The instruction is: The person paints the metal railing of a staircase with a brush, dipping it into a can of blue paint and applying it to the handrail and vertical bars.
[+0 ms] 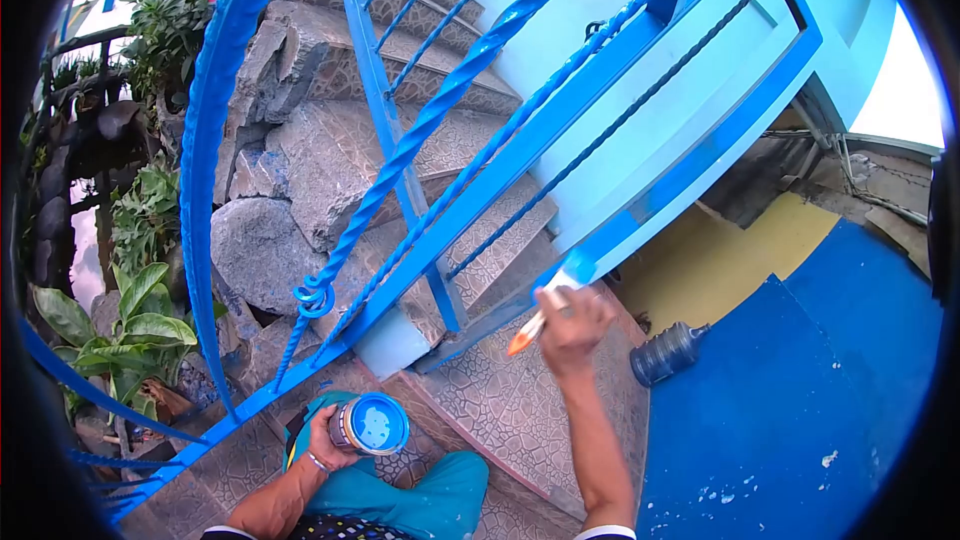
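Observation:
My left hand is wrapped round a small paint can, which has blue paint inside and sits close over my teal trousers. In my right hand is a paintbrush with a pale handle and an orange end. Its bristles, blue with paint, are at the lower edge of the blue-striped gate panel. The hand and brush head are slightly blurred. To the left of the brush runs a blue metal railing with twisted bars.
Tiled steps climb behind the railing, with broken stone beside them. Leafy plants grow at the left. A dark plastic container lies by the blue floor, which bears white paint spots.

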Demonstrator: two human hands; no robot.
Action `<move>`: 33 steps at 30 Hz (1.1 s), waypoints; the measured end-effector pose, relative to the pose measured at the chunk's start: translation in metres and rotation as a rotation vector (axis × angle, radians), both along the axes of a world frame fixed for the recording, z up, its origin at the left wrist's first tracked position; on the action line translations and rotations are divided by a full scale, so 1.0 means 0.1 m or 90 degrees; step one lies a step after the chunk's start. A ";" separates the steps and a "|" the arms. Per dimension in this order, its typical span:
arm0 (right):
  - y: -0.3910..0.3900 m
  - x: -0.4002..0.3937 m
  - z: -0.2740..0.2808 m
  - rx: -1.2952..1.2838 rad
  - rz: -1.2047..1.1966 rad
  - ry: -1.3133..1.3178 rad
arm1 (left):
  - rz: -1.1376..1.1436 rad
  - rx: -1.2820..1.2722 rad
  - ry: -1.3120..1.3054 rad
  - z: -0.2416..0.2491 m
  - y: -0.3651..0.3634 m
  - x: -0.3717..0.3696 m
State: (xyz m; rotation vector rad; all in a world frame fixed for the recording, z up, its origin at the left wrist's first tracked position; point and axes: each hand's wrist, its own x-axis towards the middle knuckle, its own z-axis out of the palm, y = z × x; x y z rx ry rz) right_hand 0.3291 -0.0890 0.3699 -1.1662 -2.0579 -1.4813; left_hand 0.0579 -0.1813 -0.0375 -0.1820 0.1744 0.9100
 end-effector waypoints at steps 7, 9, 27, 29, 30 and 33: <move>-0.23 -0.13 -0.63 -0.246 0.086 0.195 | 0.003 -0.014 0.008 -0.04 -0.01 -0.02; -0.13 -0.17 -0.08 -0.182 0.088 0.258 | -0.005 -0.013 0.013 0.00 -0.03 -0.03; 0.03 -0.07 1.41 0.077 0.052 -0.051 | -0.019 0.033 0.094 0.13 -0.04 -0.08; -0.09 -0.06 0.99 -0.046 0.087 -0.044 | -0.027 0.060 0.095 0.07 -0.03 -0.08; -0.13 -0.08 0.92 -0.075 0.094 0.004 | -0.032 0.074 0.096 0.04 -0.03 -0.07; -0.14 -0.13 1.13 -0.131 0.146 0.189 | -0.048 0.085 0.092 -0.06 0.00 -0.06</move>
